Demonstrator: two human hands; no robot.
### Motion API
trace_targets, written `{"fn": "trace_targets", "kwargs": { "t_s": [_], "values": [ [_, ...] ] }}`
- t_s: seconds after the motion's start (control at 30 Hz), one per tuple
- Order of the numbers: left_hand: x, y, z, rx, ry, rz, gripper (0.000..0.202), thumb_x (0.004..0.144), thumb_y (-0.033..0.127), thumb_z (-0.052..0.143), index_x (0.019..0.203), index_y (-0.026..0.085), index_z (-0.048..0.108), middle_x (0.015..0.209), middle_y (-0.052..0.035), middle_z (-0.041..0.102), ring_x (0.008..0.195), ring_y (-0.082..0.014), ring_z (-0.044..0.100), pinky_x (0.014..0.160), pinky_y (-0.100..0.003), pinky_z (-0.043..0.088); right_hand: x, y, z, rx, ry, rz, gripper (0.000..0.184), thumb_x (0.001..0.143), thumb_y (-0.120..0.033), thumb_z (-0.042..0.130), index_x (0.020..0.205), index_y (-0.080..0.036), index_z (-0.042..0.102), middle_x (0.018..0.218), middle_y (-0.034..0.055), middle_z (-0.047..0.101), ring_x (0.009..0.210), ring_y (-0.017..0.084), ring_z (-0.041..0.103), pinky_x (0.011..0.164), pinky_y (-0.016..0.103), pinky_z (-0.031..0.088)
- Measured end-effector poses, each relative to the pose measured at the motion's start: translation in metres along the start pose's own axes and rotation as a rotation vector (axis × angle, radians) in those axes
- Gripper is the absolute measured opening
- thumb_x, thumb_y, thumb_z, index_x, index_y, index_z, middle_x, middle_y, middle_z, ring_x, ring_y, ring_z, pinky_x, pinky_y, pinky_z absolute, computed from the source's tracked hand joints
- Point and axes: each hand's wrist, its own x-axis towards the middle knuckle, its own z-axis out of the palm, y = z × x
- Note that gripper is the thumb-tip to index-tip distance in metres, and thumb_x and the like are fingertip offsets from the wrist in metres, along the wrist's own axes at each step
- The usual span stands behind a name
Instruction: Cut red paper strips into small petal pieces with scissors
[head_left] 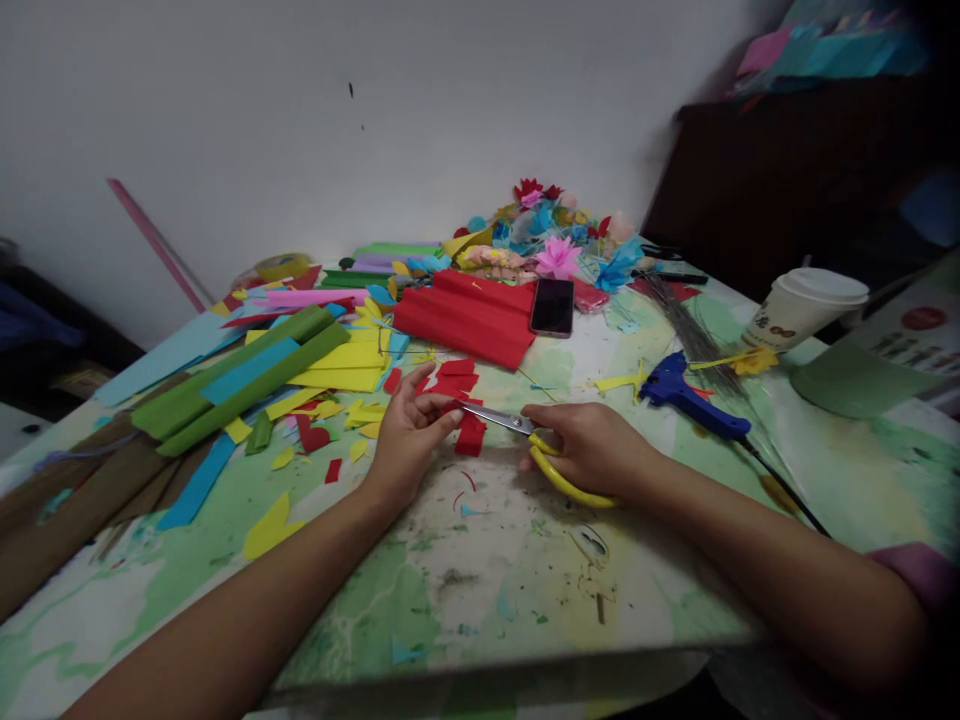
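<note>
Yellow scissors [517, 424] in right hand [589, 445], fingers wrapped on grips, mid-bench [420, 600], by red scraps [470, 437]. Left hand [409, 425] half-curled at blade tips, can't tell if holding anything; blades so close, a slip could nick it.

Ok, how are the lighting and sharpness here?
Head view: dim, right-hand corners nearly black; head view: yellow-handled metal scissors fairly crisp near the centre, pink and blue material at upper right blurred; head view: edges look stretched, no strong glare on the black-screened smartphone.
</note>
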Motion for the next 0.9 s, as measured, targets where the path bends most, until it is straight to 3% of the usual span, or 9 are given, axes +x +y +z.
{"fn": "trace_targets", "kwargs": {
  "t_s": [0.2,0.9],
  "values": [
    [-0.0002,0.0032,-0.0005,0.023,0.026,0.013,0.065,0.066,0.016,0.074,0.125,0.019,0.046,0.076,0.0038,0.065,0.069,-0.0087,0.060,0.069,-0.021,0.047,0.0006,-0.0009,-0.0007,0.035,-0.004,0.019,0.035,0.081,-0.049,0.058,0.102,-0.021,0.063,0.079,0.0038,0.069,0.066,0.016,0.059,0.057,0.024,0.033],
    [0.0038,0.0020,-0.0023,0.004,0.056,0.038,0.067,0.064,0.017,0.076,0.124,0.020,0.047,0.076,0.0039,0.066,0.073,-0.0098,0.062,0.071,-0.022,0.047,-0.0006,-0.0002,0.0005,0.014,-0.004,0.023,0.039,0.081,-0.056,0.057,0.099,-0.022,0.063,0.074,0.0032,0.067,0.064,0.016,0.056,0.057,0.024,0.032]
  ]
}}
